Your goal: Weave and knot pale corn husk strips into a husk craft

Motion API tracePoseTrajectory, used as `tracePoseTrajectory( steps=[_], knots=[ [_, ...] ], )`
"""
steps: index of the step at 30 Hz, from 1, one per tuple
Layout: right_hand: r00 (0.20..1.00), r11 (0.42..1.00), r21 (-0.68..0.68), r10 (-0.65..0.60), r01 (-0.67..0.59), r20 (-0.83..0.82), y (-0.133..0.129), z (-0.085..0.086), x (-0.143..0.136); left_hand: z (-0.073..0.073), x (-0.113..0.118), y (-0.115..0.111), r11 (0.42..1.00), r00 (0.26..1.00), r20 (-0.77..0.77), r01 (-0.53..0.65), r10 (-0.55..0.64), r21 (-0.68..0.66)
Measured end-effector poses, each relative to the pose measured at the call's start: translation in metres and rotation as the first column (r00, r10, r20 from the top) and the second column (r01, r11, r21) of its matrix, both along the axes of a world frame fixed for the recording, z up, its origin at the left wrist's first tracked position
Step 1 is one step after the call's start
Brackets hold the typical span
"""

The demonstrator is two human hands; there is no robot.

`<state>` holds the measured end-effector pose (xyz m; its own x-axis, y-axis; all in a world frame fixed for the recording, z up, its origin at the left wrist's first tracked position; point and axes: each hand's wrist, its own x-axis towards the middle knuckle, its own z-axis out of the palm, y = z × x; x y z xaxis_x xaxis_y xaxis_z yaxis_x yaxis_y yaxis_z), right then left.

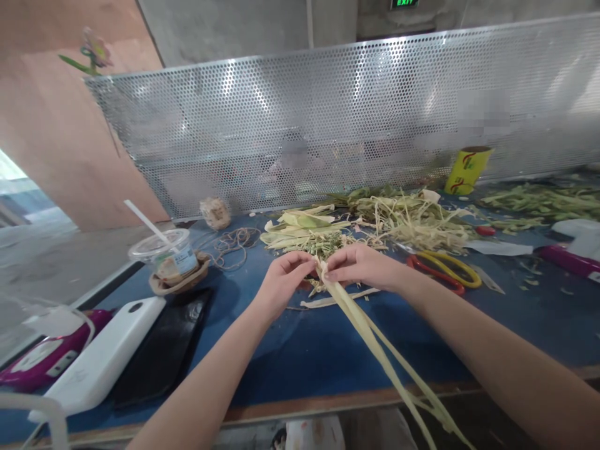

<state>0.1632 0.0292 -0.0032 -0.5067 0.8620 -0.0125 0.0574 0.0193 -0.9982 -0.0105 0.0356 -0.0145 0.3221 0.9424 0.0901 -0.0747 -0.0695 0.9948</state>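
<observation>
Pale corn husk strips run from my fingertips down past the table's front edge. My left hand pinches their upper end between thumb and fingers. Close beside it, on the right, my right hand grips the same husk near a small knot or fold. Just behind both hands lies a pile of green and pale husks, with small green sprigs in front of it. A loose pale strip rests on the blue table below my hands.
Red and yellow scissors lie right of my hands, with more dried husks behind. On the left are a plastic cup, twine, a black phone, a white power bank and a purple power strip. A perforated metal screen stands behind.
</observation>
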Motion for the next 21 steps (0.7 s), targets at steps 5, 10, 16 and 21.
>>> tracePoseTrajectory(
  steps=[5,10,16,21],
  knots=[
    [0.997,0.998,0.015,-0.058,0.058,-0.05,-0.003,0.008,0.005,0.0,0.003,0.0,1.0,1.0,-0.006,-0.013,0.013,0.008],
    [0.995,0.998,-0.004,-0.061,0.061,-0.079,0.0,0.008,0.009,-0.003,0.004,0.002,1.0,1.0,-0.013,-0.01,0.01,0.017],
    [0.99,0.999,-0.005,-0.054,0.054,-0.134,0.002,0.011,0.012,-0.001,0.004,0.0,0.999,0.999,-0.044,-0.014,0.015,0.041],
    [0.954,0.976,0.079,-0.177,0.201,-0.243,-0.014,0.042,0.028,-0.002,0.007,0.001,0.999,0.997,-0.078,-0.022,0.026,0.044]
  ],
)
